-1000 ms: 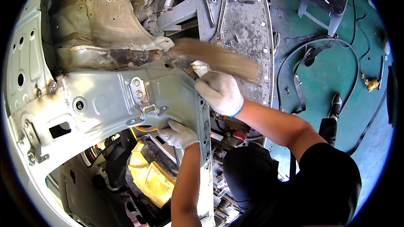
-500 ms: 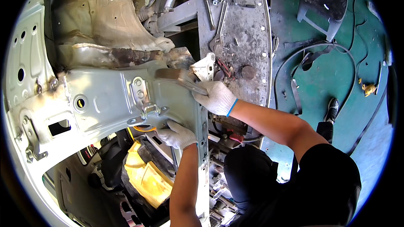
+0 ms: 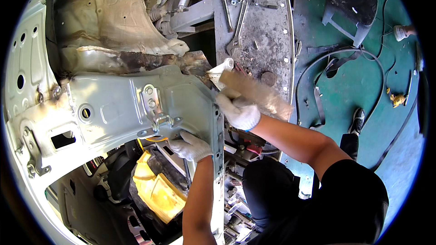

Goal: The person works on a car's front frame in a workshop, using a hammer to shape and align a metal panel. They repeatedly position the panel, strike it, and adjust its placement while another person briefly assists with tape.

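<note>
2 gloved hands work on a pale grey-green car body panel (image 3: 118,104), a pressed sheet-metal piece with holes and a small bolted bracket (image 3: 154,109). The left hand (image 3: 190,145) is curled closed around the panel's lower edge just below that bracket, bracing it from underneath. The right hand (image 3: 238,111) is clenched around a tool handle (image 3: 261,97) at the panel's right edge; the tool is smeared by motion, so it may be a hammer or a brush, and its working end cannot be made out. It points up toward the rusty brown seam (image 3: 136,61) where the panel meets the older tan bodywork (image 3: 104,13).

Doing this step well looks to depend on the bracing hand: keep it firm on the edge but well clear of the tool's path, fingers tucked under the flange rather than over it. Short, controlled strokes aimed at the corner near the seam would suit thin sheet better than wide swings, which could dent it.

Above the right hand, a dirty metal workbench (image 3: 263,31) carries a wrench (image 3: 236,31) and other loose tools. Below the panel a yellow part (image 3: 154,190) shows inside the engine bay. On the green floor (image 3: 363,95) lie a black hose (image 3: 327,63) and a dark stool (image 3: 352,2).
</note>
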A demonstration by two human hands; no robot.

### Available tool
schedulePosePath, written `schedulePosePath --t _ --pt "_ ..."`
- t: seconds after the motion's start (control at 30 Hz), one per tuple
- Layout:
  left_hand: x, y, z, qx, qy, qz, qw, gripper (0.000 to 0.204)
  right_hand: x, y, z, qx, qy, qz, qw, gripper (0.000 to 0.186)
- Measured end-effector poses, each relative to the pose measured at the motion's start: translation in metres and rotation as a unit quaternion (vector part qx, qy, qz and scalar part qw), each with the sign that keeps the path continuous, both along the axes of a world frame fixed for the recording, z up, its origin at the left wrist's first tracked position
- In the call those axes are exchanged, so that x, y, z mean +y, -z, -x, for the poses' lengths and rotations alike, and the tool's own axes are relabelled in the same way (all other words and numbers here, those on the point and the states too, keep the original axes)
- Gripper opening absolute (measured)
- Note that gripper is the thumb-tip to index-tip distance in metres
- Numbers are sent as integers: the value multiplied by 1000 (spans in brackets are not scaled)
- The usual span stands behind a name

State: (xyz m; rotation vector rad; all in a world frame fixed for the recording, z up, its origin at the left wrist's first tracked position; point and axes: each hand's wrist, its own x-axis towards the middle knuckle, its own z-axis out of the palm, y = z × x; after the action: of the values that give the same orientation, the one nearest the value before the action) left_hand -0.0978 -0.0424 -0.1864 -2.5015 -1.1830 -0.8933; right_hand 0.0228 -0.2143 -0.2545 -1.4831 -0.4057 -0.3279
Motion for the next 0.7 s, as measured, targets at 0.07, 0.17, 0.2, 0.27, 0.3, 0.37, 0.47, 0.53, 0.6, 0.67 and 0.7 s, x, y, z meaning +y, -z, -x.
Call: schedulePosePath --t 0.07,0.17,0.2,0.27,0.3,0.37,0.47,0.53,0.6,0.67,0.7 --pt "2 -1 1 3 -10 16 1000 64 7 4 0 208 -230 28 950 20" --pt "3 2 -1 0 -21 17 1000 64 18 14 1 211 -161 -67 962 23" --pt "3 1 1 -2 -20 14 1000 64 20 16 5 204 -148 -101 962 27" --pt "5 1 0 7 -3 14 1000 65 24 18 5 12 -13 -80 997 27" --pt "6 1 2 5 -10 19 1000 65 24 17 4 -39 19 -46 998 27" --pt "6 0 6 13 -8 26 1000 65 21 13 4 140 -139 -34 980 29" --pt "8 3 5 -6 28 9 1000 63 10 4 2 233 -167 -71 955 26" --pt "9 2 6 18 14 -17 1000 61 4 -2 2 195 -103 -170 960 23" --pt "6 5 6 3 29 -10 1000 63 3 -6 2 151 -150 -100 972 27" --pt "5 6 6 12 43 -52 998 65 1 -6 6 219 -191 32 956 28" --pt "5 8 3 14 25 -101 994 70 1 -7 9 216 -173 33 960 28"
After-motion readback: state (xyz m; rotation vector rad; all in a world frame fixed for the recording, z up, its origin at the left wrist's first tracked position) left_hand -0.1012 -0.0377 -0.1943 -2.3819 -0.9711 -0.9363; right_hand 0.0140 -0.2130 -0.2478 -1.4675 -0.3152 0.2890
